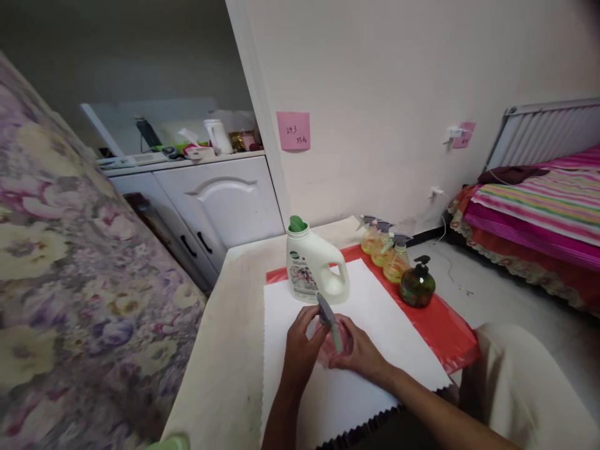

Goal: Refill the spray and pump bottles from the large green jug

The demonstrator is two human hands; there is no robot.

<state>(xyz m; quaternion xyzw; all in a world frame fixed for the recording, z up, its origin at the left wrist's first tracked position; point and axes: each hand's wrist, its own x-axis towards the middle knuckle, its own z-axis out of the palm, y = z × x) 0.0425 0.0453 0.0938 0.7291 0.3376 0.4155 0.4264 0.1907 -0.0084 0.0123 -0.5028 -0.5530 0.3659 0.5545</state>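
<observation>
Low over the white sheet (pixel 379 306), both hands are around a small see-through pinkish spray bottle (pixel 345 337) with a grey trigger head (pixel 329 317). My left hand (pixel 300 340) is closed at the head and neck, fingers and thumb pinching there. Wrapped round the bottle's body from the other side is my right hand (pixel 363 353). Whether the head is screwed down cannot be seen. Just behind stands a large pale detergent jug (pixel 304 265) with a handle and a green piece (pixel 296 223) in its mouth.
Three spray bottles (pixel 397 267) holding yellow liquid and a dark green pump bottle (pixel 417 287) line the right side on red plastic (pixel 440 328). A floral curtain (pixel 94 281) hangs at left, beside a white cabinet (pixel 225 206). A bed (pixel 544 219) stands far right.
</observation>
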